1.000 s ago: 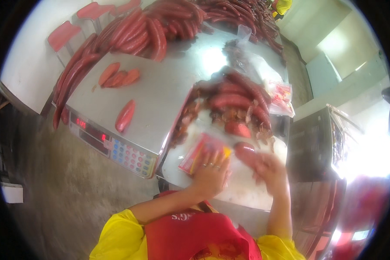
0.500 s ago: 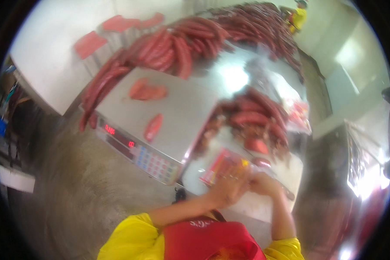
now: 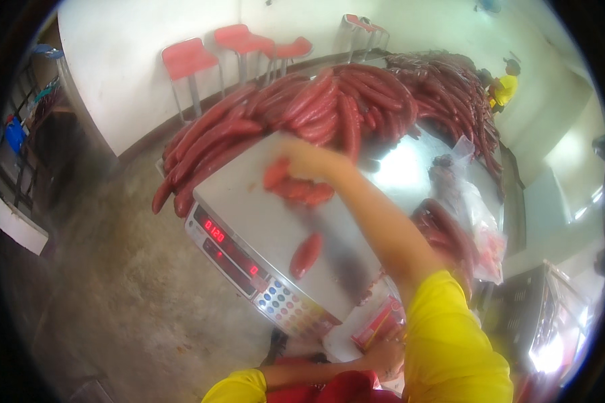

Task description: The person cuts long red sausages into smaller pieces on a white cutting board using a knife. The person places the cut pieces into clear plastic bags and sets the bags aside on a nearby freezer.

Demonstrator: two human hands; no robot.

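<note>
My right hand (image 3: 304, 160) reaches over the steel plate of a digital scale (image 3: 238, 164). Its fingers, blurred by motion, close on a clump of red sausage slices (image 3: 306, 193) at the plate's far side. One cut sausage piece (image 3: 306, 256) lies alone nearer the scale's keypad. Low in the picture, my left hand (image 3: 386, 357) grips a red-and-clear plastic packet (image 3: 381, 322) beside the scale's right corner. My right sleeve hides part of the area around the packet.
Long red sausages (image 3: 316, 107) are heaped behind the scale, and more sausages (image 3: 444, 232) lie to its right. A clear plastic bag (image 3: 480, 225) sits at the table's right side. Red stools (image 3: 191, 59) line the wall. A person in yellow (image 3: 506, 88) stands far back.
My right hand has left the packet and reached forward left onto the scale, at the sausage slices. My left hand stays with the packet. The view has shifted.
</note>
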